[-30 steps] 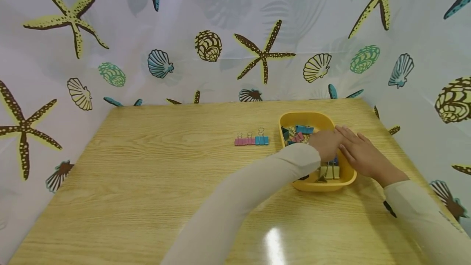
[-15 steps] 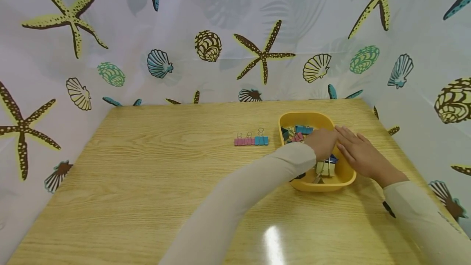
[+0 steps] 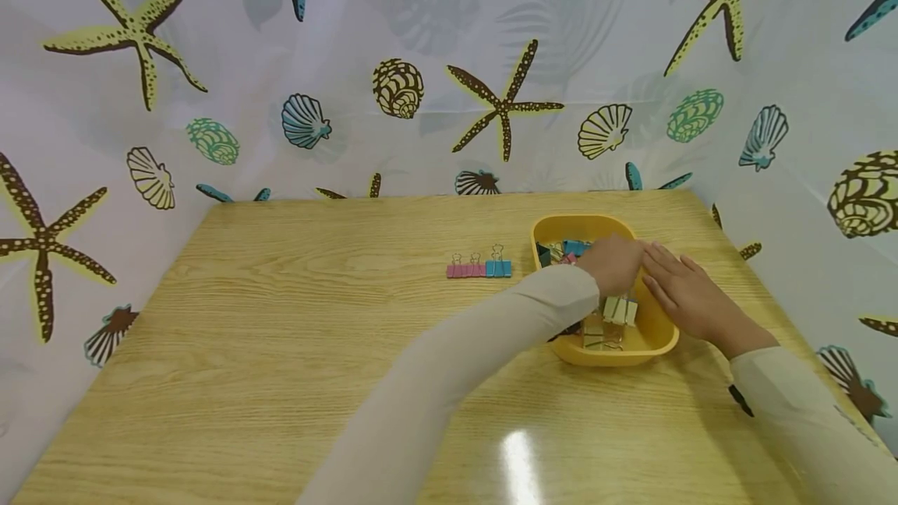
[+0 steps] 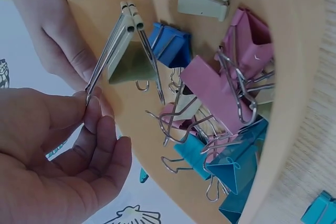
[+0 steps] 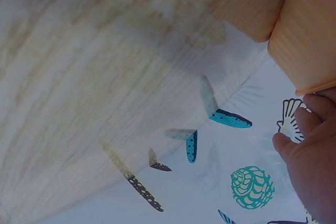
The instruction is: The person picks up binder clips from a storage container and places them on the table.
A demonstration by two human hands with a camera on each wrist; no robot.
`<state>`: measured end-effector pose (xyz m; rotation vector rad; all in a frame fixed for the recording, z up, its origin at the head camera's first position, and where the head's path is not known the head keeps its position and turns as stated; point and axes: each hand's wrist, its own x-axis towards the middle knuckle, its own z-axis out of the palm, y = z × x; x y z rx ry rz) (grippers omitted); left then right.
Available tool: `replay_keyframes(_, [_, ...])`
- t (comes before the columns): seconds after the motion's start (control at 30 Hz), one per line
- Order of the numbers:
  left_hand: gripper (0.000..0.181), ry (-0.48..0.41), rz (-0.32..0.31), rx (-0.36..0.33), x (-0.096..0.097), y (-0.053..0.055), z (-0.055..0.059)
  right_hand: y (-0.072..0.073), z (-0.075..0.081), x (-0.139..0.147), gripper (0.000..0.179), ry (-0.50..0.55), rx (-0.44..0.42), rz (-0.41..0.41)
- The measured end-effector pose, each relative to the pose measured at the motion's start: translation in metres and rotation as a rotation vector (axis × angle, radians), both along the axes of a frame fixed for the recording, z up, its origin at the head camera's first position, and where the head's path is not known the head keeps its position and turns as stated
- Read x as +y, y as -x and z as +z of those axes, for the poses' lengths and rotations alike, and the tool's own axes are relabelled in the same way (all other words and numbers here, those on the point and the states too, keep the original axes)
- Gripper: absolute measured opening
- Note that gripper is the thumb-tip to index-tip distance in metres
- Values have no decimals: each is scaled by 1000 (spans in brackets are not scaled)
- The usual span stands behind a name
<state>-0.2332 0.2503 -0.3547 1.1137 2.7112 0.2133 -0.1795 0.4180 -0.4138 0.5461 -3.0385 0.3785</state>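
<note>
A: Closest in, the left hand (image 4: 52,156)! Thumb and forefinger pinch one wire handle of a cream clip (image 4: 132,66), no gap at the tips, the other fingers (image 4: 118,166) loosely bent below.

B: Which way does the clip lie?

A: Up and right of the pinch in the left wrist view, over the yellow bin (image 3: 610,359), its handles slanting away from the fingertips. Whether it touches the bottom, I can't tell.

B: Just past it, a dark blue clip (image 4: 170,45), then a pink clip (image 4: 210,87) in the tangle.

A: The right hand (image 3: 680,291) is at the bin's right rim, fingers stretched out, no clip visible in them.

B: Farther off on the surface (image 3: 281,333), here's the line-up: two small pink clips (image 3: 466,270) and a light blue clip (image 3: 499,269), running left to right, left of both hands. I'd call the left hand nearer!
</note>
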Motion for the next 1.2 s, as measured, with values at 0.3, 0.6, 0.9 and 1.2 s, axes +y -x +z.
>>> replay_keyframes(0.3, [21, -32, 4, -45, -8, -6, 12, -1, 1, 0, 54, 18, 23, 0])
replay_keyframes(0.6, [17, -139, -102, -63, -25, 1, 12, -2, -1, -2, 53, 26, 38, 11])
replay_keyframes(0.9, [21, -334, -168, -98, -70, 7, 25, 0, -1, -5, 52, -7, 50, 7])
replay_keyframes(1.2, [22, -436, -145, -2, -118, 28, 36, 0, 1, -3, 54, -35, 38, 9])
